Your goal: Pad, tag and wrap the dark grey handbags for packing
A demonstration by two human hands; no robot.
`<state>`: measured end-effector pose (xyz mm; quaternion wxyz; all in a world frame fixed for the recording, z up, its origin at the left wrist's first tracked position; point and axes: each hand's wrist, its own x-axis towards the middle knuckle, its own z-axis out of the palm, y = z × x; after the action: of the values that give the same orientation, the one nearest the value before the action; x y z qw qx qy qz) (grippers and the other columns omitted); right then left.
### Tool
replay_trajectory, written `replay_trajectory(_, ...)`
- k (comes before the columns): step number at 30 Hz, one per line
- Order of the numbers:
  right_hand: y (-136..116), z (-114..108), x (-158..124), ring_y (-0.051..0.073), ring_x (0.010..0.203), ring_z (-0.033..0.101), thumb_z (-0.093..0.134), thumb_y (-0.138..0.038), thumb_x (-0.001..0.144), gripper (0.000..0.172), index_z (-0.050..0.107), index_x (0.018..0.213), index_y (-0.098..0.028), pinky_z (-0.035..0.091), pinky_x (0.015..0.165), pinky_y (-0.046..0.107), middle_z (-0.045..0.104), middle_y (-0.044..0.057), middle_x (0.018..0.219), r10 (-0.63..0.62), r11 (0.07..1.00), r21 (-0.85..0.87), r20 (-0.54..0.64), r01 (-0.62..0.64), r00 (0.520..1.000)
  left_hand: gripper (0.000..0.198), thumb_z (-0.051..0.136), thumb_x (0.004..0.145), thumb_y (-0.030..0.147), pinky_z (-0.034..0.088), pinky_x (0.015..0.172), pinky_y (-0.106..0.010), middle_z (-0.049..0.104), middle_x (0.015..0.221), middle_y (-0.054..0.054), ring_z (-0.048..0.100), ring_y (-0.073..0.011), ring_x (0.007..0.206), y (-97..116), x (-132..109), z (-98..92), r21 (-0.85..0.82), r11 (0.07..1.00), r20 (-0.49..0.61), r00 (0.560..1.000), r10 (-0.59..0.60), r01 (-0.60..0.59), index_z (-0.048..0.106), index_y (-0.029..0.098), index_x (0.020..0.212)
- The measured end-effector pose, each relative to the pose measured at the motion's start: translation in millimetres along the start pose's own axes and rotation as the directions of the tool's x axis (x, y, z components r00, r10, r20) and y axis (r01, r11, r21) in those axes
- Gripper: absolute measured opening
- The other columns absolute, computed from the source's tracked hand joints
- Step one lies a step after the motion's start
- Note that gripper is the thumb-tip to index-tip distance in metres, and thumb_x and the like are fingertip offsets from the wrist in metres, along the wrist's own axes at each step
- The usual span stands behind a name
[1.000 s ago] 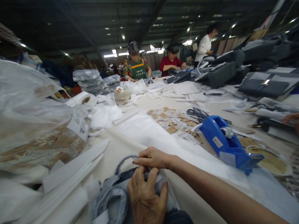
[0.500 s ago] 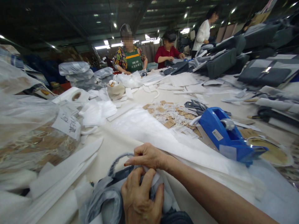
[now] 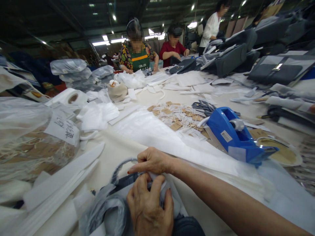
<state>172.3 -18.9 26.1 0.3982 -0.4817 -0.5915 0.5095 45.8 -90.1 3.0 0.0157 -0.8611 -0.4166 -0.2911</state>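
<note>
A dark blue-grey handbag, partly covered in thin pale wrapping, lies right in front of me at the lower edge of the view. Its wrapped handle arches up at the far side, and a rolled, wrapped strap is coiled at the left. My left hand is closed over the top of the bag, its curled fingers gripping the wrapping. Just beyond it, my right hand reaches across from the right, fingers bent and closed at the white wrapping near the handle; its fingertips are partly hidden.
A blue tape dispenser stands to the right, near scattered brown tags. White sheets cover the table's middle. At left is a clear bag of tags and a white roll. Co-workers work across the table.
The camera view has shifted slightly, so the table things sit a little higher and further left. Both hands stay on the wrapped handbag in nearly the same pose.
</note>
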Motion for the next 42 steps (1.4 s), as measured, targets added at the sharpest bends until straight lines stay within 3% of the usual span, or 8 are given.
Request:
replay_trajectory(7, 1.8, 2.3, -1.4, 0.004, 0.046, 0.024, 0.073, -0.026, 0.073, 0.047, 0.038, 0.044, -0.015, 0.018, 0.044, 0.021, 0.024, -0.012, 0.041, -0.072, 0.996, -0.060, -0.128, 0.065, 0.989, 0.026, 0.054, 0.077, 0.020, 0.042, 0.078, -0.044, 0.053, 0.101, -0.011, 0.054, -0.0289, 0.094, -0.7, -2.5, 5.0, 0.091, 0.994, -0.039, 0.997, 0.065, -0.061, 0.058, 0.021, 0.103)
replay_trajectory(13, -7.3, -5.4, -0.9, 0.004, 0.046, 0.028, 0.069, -0.029, 0.080, 0.044, 0.043, 0.047, -0.014, 0.023, 0.046, 0.019, 0.029, -0.011, 0.041, -0.141, 0.951, -0.267, 0.084, 0.159, 0.986, 0.025, 0.057, 0.074, 0.021, 0.043, 0.078, -0.043, 0.056, 0.097, -0.012, 0.055, -0.0295, 0.093, -2.2, -3.0, 6.8, 0.138, 0.985, -0.118, 0.985, 0.123, -0.107, 0.055, 0.019, 0.100)
replay_trajectory(16, -12.0, -6.6, -0.8, 0.005, 0.047, 0.028, 0.067, -0.029, 0.082, 0.044, 0.042, 0.048, -0.015, 0.024, 0.048, 0.020, 0.028, -0.011, 0.042, -0.118, 0.940, -0.311, 0.092, 0.141, 0.989, 0.027, 0.057, 0.075, 0.022, 0.043, 0.079, -0.042, 0.058, 0.098, -0.012, 0.056, -0.0291, 0.094, -4.5, -3.6, 6.3, 0.106, 0.990, -0.142, 0.984, 0.110, -0.095, 0.053, 0.018, 0.102)
replay_trajectory(22, -15.7, -4.5, -3.3, 0.005, 0.047, 0.026, 0.067, -0.029, 0.082, 0.046, 0.041, 0.047, -0.015, 0.023, 0.049, 0.020, 0.025, -0.011, 0.041, -0.084, 0.941, -0.324, 0.065, 0.101, 0.994, 0.030, 0.058, 0.076, 0.025, 0.044, 0.081, -0.041, 0.060, 0.098, -0.010, 0.057, -0.0277, 0.095, -11.1, -3.8, 6.3, 0.014, 0.997, -0.127, 0.989, 0.077, -0.076, 0.051, 0.019, 0.105)
replay_trajectory(30, -19.2, -2.6, -5.6, 0.006, 0.049, 0.028, 0.068, -0.027, 0.081, 0.046, 0.040, 0.046, -0.015, 0.023, 0.050, 0.021, 0.024, -0.011, 0.041, -0.069, 0.953, -0.293, 0.024, 0.073, 0.997, 0.026, 0.060, 0.078, 0.026, 0.043, 0.079, -0.039, 0.059, 0.097, -0.010, 0.057, -0.0270, 0.093, -12.9, -3.6, 5.0, 0.014, 0.993, -0.157, 0.981, 0.117, -0.116, 0.052, 0.018, 0.101)
replay_trajectory(36, -13.5, -0.4, -5.3, 0.004, 0.046, 0.025, 0.070, -0.024, 0.079, 0.048, 0.039, 0.044, -0.015, 0.023, 0.048, 0.020, 0.023, -0.012, 0.039, -0.070, 0.959, -0.278, -0.010, 0.064, 0.998, 0.024, 0.058, 0.077, 0.024, 0.041, 0.081, -0.039, 0.059, 0.096, -0.008, 0.056, -0.0257, 0.093, -9.7, -2.0, 4.5, 0.018, 0.995, -0.111, 0.989, 0.095, -0.094, 0.051, 0.020, 0.100)
replay_trajectory(42, -7.1, 2.4, -2.9, 0.003, 0.045, 0.024, 0.073, -0.027, 0.075, 0.049, 0.039, 0.042, -0.014, 0.022, 0.046, 0.020, 0.023, -0.013, 0.038, -0.053, 0.987, -0.155, -0.037, 0.046, 0.998, 0.024, 0.058, 0.074, 0.021, 0.038, 0.080, -0.038, 0.057, 0.095, -0.006, 0.054, -0.0257, 0.094, -10.5, -3.4, 3.3, -0.022, 0.997, -0.072, 0.995, 0.068, -0.070, 0.051, 0.022, 0.096)
